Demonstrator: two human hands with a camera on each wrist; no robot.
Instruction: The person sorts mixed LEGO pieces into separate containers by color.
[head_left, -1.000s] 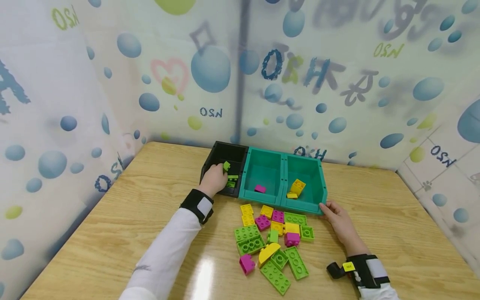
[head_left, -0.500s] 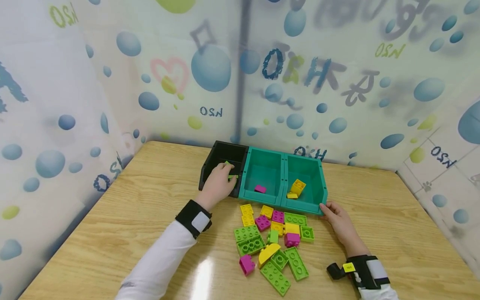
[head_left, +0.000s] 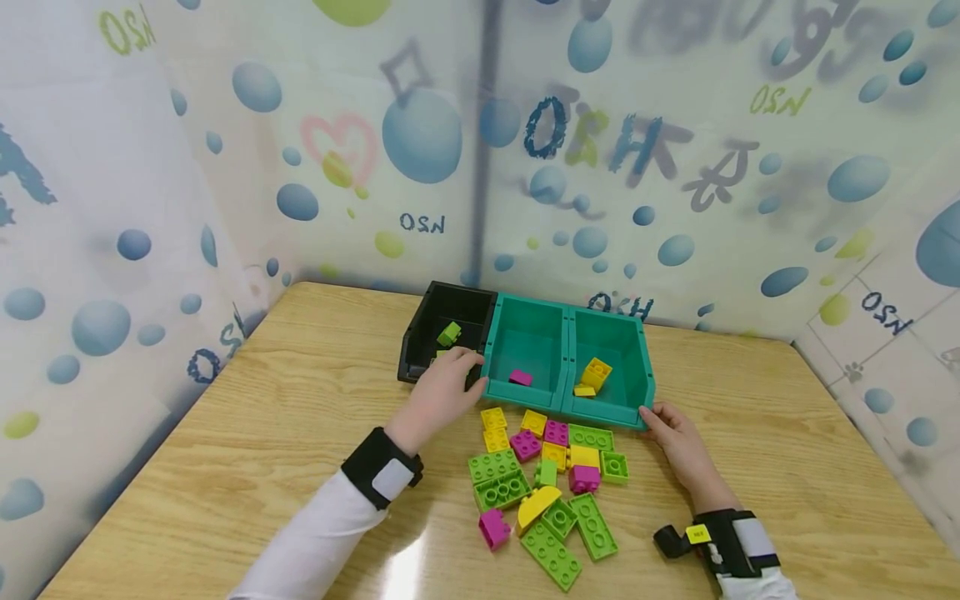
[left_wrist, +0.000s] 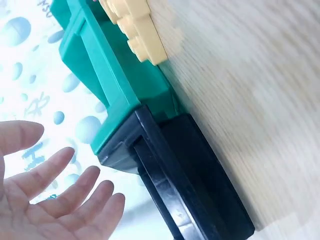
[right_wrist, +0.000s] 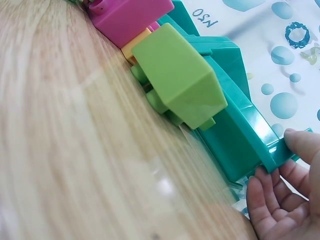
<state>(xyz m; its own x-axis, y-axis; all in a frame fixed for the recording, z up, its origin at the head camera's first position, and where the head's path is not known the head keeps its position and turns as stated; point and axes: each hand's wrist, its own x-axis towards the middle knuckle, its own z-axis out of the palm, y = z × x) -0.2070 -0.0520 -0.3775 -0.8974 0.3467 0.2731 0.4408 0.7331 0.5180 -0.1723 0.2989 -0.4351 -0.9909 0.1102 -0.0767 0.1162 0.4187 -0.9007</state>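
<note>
My left hand [head_left: 442, 398] is over the front edge of the black bin [head_left: 416, 325], fingers spread and relaxed, holding nothing; the left wrist view shows these fingers [left_wrist: 67, 200] beside the rim. A green block [head_left: 449, 334] lies in that bin, and another behind it is mostly hidden by the hand. At the far end of the row, my right hand [head_left: 681, 446] grips the front corner of the right teal bin [head_left: 626, 367], thumb on the rim and fingers curled beneath. Yellow blocks [head_left: 596, 372] sit inside this bin. The middle teal bin [head_left: 528, 337] contains a magenta block [head_left: 521, 377].
Several loose green, yellow and magenta blocks lie on the wooden table [head_left: 337, 350] in front of the bins, among them a green plate [head_left: 551, 554] and a yellow curved block [head_left: 537, 505]. A patterned curtain [head_left: 360, 250] stands behind the table.
My left hand has let go of a green block inside the black bin and drawn back toward its front edge, slightly right. The right hand stays on the teal bin's corner.
</note>
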